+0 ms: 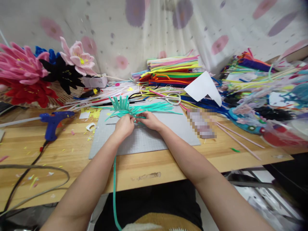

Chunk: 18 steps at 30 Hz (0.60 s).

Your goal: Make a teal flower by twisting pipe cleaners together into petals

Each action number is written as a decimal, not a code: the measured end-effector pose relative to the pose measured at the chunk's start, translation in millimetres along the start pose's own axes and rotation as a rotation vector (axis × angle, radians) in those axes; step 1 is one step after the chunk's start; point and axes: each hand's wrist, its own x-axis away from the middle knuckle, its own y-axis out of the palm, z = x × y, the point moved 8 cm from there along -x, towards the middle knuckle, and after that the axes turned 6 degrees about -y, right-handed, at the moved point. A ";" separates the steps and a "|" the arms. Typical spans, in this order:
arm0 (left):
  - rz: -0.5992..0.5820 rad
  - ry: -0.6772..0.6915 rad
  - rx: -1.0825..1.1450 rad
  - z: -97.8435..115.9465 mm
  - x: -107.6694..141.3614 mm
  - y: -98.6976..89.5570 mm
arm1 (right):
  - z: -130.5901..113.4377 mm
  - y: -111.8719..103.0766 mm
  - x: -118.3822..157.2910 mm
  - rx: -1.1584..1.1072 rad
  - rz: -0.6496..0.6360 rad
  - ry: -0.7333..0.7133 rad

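Overhead and behind, a pale curtain (108, 19) with pink and purple flower shapes spans the back of the wooden table (134, 166). Bundled pipe cleaners (174, 69) in many colors are heaped against it, and a cluster of fuzzy flowers (22, 65), pink, red, black and blue, fills the far left. Nearer the middle, a gray mat (144, 141) lies flat at a slant. On its far part sit the teal pipe cleaners (121, 104), some tips standing up in a fan, others stretching out to the right. A long teal strand (114, 189) shows below the left forearm and hangs past the table's near edge; its upper end is hidden. A white paper sheet (204, 86) rests right of the mat, a blue glue gun (51, 123) left of it.

Close together, the left hand (124, 125) and right hand (150, 121) have thumbs and fingers pinching teal stems at the cluster's near side; exactly which stems is too small to tell. Scissors (166, 97) lie just beyond, and a tiny green scrap (235, 149) sits far to the right.
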 end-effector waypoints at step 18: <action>-0.022 0.132 0.206 -1.1 -1.9 2.7 | -10.1 -6.8 1.7 -0.032 0.005 -0.041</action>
